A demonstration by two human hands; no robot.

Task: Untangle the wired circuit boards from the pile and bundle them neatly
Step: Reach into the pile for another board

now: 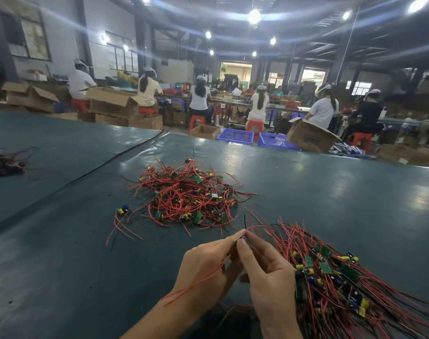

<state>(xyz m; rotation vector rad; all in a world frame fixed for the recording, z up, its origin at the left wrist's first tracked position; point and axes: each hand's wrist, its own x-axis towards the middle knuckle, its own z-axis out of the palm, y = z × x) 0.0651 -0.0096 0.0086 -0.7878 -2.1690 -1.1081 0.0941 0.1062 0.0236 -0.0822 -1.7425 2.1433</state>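
Busy factory floor, dark green worktop (330,192). Near the front edge, left hand (203,267) and right hand (267,272) both pinching one small board (241,239), red wires (198,277) trailing back over the left wrist. Tangled pile (186,196) straight ahead, mid-worktop. Sorted bundle (330,277) just beside the right hand, so nearer to that side. Blue crates (235,137) past the far edge, contents too blurry to call.

Dark green matted table (62,253): tangled pile of red-wired green circuit boards (189,194) mid-table at 12. Stray yellow-capped board w/ red wires (122,211) just off it at 9. Fanned bundle of red-wired boards (343,272) at 4, beside right hand (269,272). Left hand (208,265) at 6, both pinching one small board (242,238) btwn them. Blue plastic crates (235,137) behind table at 1.
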